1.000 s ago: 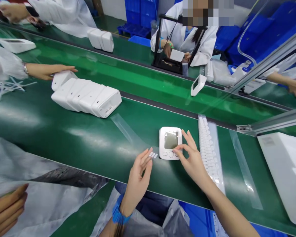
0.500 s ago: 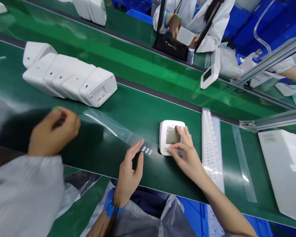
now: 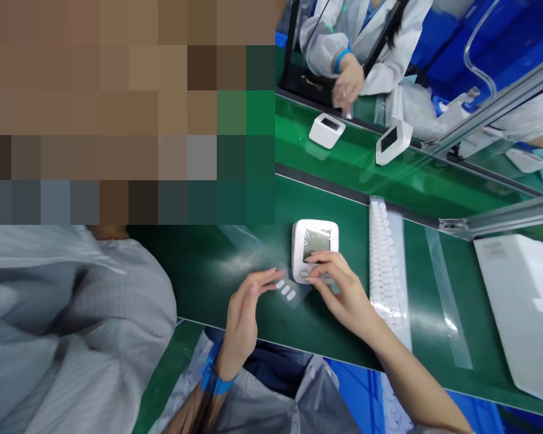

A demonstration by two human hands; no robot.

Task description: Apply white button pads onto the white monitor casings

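Observation:
A white device with a grey screen [image 3: 315, 240] lies face up on the dark green belt [image 3: 253, 325]. My right hand [image 3: 339, 289] rests on its lower edge, fingertips pressing at the buttons. My left hand [image 3: 247, 307] holds the end of a clear film strip [image 3: 289, 293] that carries three small white oval pads, just left of the device. A blue band circles my left wrist.
A co-worker in a grey coat [image 3: 67, 325] leans in at the left. A long strip of white pads [image 3: 384, 265] lies right of the device, a white foam box [image 3: 525, 307] further right. Two white devices [image 3: 326, 129] sit on the far belt near another person.
The co-worker has leaned in and now hides the row of white devices at left. My left hand lifted the film end toward the device. A second device appeared on the far belt.

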